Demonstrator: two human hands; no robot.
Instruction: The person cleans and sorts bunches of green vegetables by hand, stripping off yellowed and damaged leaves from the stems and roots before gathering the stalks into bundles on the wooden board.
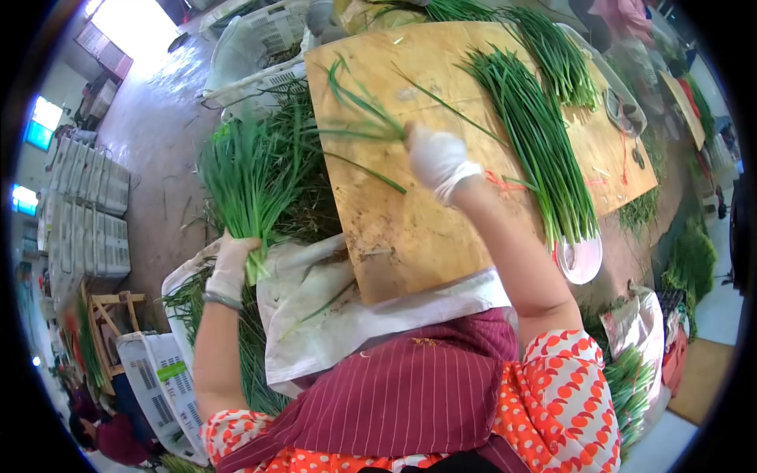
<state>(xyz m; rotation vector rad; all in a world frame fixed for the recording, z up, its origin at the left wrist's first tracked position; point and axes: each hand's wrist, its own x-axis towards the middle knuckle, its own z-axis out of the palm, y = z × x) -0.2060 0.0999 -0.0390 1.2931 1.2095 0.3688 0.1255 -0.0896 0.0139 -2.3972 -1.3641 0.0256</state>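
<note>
My gloved left hand [233, 268] is closed around the pale stem end of a bunch of garlic chives [246, 173], held off the board's left side with the leaves fanning away from me. Over the wooden board [418, 244] is my gloved right hand [438, 164], slightly blurred, its fingers closed on a few loose chive leaves [367, 118] trailing left. To its right lies a long, neat pile of chives [544, 150], white ends toward me. A second bundle of chives [560, 67] lies beyond it.
Dark chive scraps [303, 185] heap left of the board. White plastic crates [256, 79] stand at the back left, with more crates [162, 386] at lower left. A pink bowl [582, 258] sits by the board's right corner. Scissors [637, 158] lie near the right edge.
</note>
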